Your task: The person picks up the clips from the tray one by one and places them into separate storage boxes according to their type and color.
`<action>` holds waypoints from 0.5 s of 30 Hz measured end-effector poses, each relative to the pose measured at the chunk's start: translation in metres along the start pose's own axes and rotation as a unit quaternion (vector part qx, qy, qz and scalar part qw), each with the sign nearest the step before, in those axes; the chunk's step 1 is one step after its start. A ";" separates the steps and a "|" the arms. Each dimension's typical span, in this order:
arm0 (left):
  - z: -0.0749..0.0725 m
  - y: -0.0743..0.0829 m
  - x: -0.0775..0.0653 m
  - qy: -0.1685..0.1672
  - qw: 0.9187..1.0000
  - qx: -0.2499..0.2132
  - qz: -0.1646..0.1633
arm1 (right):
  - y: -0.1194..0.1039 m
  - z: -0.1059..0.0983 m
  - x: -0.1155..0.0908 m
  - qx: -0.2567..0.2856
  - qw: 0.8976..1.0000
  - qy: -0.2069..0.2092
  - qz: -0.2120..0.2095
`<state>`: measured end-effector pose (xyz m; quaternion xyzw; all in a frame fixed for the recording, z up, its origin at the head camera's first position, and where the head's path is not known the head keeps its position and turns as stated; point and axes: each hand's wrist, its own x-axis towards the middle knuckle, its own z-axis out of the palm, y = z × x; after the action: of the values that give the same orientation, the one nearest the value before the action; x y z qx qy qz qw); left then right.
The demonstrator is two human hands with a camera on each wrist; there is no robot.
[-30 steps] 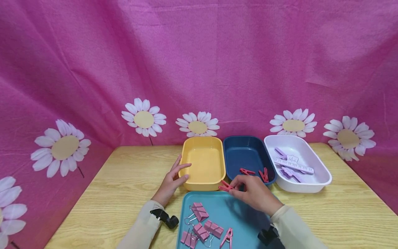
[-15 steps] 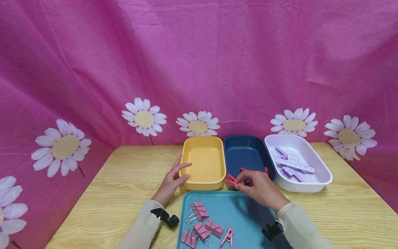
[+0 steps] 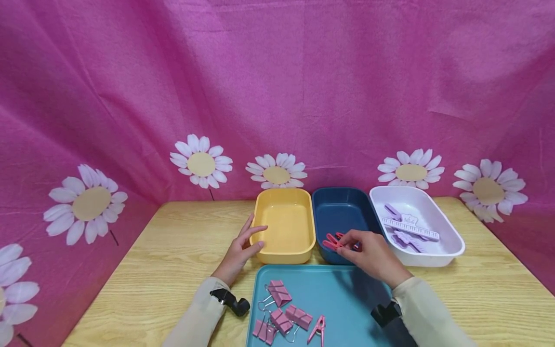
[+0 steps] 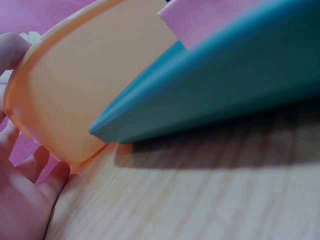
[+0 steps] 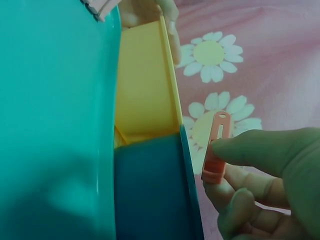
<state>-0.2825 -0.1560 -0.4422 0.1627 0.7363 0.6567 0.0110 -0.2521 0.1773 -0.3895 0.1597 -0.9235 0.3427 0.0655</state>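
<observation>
My right hand (image 3: 372,254) pinches a red clothespin (image 3: 331,244) between thumb and fingers, over the near end of the dark blue bin (image 3: 342,195). In the right wrist view the clothespin (image 5: 216,167) stands out from my fingertips. Other red clothespins in the blue bin are mostly hidden behind my hand. My left hand (image 3: 236,254) rests against the left side of the yellow bin (image 3: 286,259), its fingers extended and touching the rim. Nearer, several pink binder clips (image 3: 279,293) and one pink clothespin (image 3: 318,328) lie on the teal tray (image 3: 342,299).
To the right of the blue bin stands a white bin (image 3: 438,260) with several lilac clips (image 3: 409,229) inside. All three bins sit side by side on the wooden table (image 3: 186,241). Behind them hangs a pink cloth (image 3: 338,96) with printed daisies.
My right hand has moved right and slightly forward, carrying the clothespin from beside the yellow bin's near corner to over the blue bin. My left hand has stayed in place.
</observation>
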 end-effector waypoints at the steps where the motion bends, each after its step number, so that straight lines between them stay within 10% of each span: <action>1: 0.000 0.000 0.000 0.001 1.000 0.000 0.000 | 0.001 -0.001 0.000 0.001 1.000 -0.001 0.005; 15: -0.001 0.001 0.000 -0.005 1.000 -0.006 -0.004 | 0.012 -0.004 0.003 0.028 0.999 -0.008 0.042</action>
<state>-0.2821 -0.1566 -0.4417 0.1626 0.7327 0.6606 0.0182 -0.2595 0.1880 -0.3932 0.1254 -0.9200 0.3692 0.0389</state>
